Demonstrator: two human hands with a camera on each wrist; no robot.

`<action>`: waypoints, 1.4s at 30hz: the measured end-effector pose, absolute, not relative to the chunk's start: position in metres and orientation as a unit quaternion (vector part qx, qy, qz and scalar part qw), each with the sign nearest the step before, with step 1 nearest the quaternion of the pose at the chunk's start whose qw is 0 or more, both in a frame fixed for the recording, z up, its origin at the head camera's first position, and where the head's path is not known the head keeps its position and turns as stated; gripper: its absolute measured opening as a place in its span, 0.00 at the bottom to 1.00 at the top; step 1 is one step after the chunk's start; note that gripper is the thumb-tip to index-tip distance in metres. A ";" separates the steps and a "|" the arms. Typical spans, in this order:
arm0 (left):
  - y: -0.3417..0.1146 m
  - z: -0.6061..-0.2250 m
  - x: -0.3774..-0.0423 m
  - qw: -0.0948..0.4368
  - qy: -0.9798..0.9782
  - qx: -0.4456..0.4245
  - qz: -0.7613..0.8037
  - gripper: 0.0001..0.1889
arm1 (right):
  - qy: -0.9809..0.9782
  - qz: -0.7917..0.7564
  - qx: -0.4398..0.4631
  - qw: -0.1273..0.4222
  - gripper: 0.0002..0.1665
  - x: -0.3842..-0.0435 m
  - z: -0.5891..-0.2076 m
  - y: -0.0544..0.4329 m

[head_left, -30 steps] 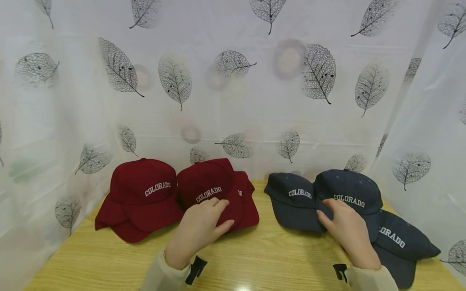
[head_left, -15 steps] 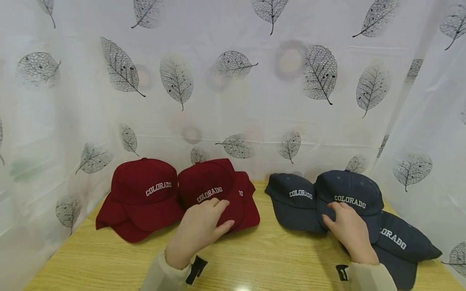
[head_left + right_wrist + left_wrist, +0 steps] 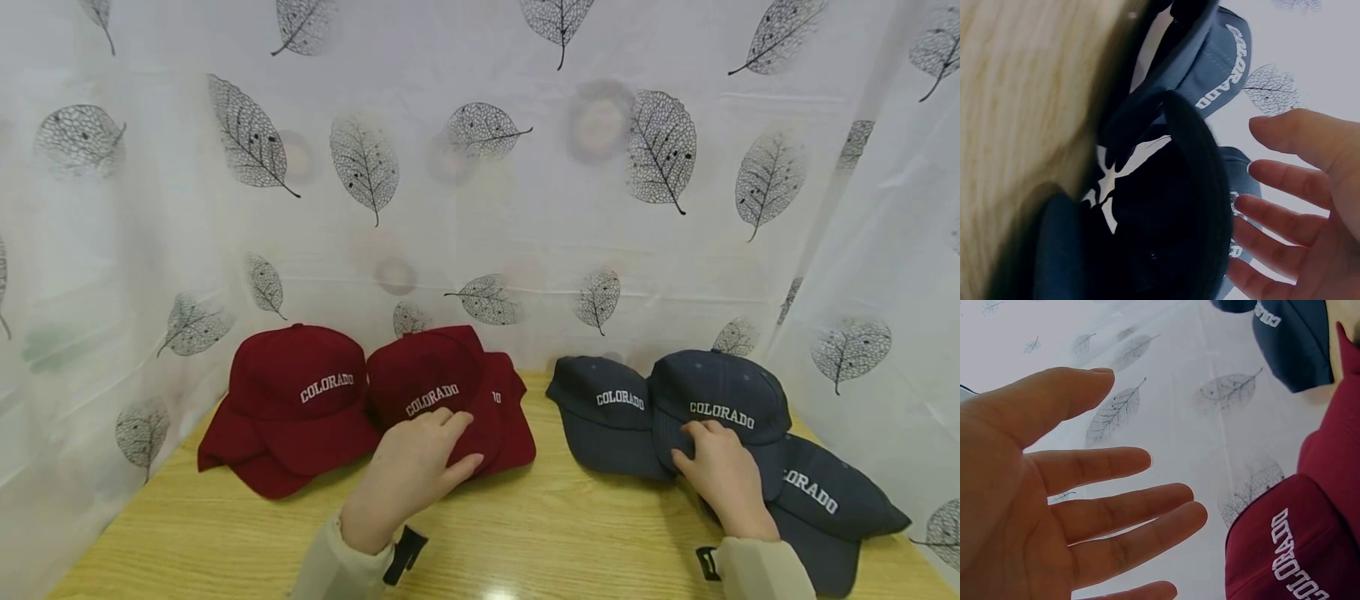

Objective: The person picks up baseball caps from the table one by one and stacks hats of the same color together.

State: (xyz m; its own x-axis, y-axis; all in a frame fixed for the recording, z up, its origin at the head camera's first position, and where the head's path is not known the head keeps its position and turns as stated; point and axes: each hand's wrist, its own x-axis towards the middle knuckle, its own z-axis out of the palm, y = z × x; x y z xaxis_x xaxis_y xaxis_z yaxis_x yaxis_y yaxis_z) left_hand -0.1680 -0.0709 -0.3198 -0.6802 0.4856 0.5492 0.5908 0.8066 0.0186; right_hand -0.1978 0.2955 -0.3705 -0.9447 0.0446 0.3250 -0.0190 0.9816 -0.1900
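Note:
My left hand (image 3: 416, 475) hovers open in front of a red baseball cap (image 3: 420, 367) lettered COLORADO, fingers spread. In the left wrist view its palm and straight fingers hold nothing, and the cap shows beyond the fingertips. My right hand (image 3: 720, 483) is at the brim of the middle navy baseball cap (image 3: 712, 375), fingers loosely bent. From the right wrist, the fingertips overlap the edge of that raised brim (image 3: 1200, 181), and nothing is between fingers and thumb. Another navy cap (image 3: 603, 446) sits left of it, and a further navy cap (image 3: 817, 500) lies at its right.
Another red cap (image 3: 296, 367) rests over a red cap (image 3: 225, 437) at the far left, and a red cap (image 3: 513, 425) is partly hidden behind the nearer one. The wooden table (image 3: 525, 533) ends at a white curtain (image 3: 525, 225) printed with leaves.
My right hand has moved slightly to the right and down, and its thumb and fingers have come a little closer together. The left hand and the caps stay in place.

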 end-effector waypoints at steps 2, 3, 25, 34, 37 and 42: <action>-0.071 -0.320 -0.168 0.272 -0.910 -0.297 -0.097 0.19 | -0.983 0.091 -0.009 0.161 0.22 -0.199 -0.372 0.297; -0.071 -0.320 -0.168 0.273 -0.909 -0.298 -0.096 0.19 | -0.983 0.089 -0.010 0.161 0.22 -0.199 -0.373 0.298; -0.071 -0.321 -0.170 0.259 -0.913 -0.302 -0.090 0.20 | -0.993 0.044 0.026 0.108 0.32 -0.199 -0.381 0.308; -0.070 -0.322 -0.171 0.252 -0.915 -0.300 -0.092 0.19 | -0.992 0.028 0.030 0.116 0.29 -0.200 -0.383 0.308; -0.070 -0.322 -0.171 0.246 -0.917 -0.299 -0.093 0.19 | -0.993 0.030 0.031 0.108 0.28 -0.200 -0.382 0.308; -0.070 -0.323 -0.171 0.243 -0.918 -0.298 -0.093 0.19 | -0.994 0.032 0.035 0.103 0.26 -0.200 -0.379 0.309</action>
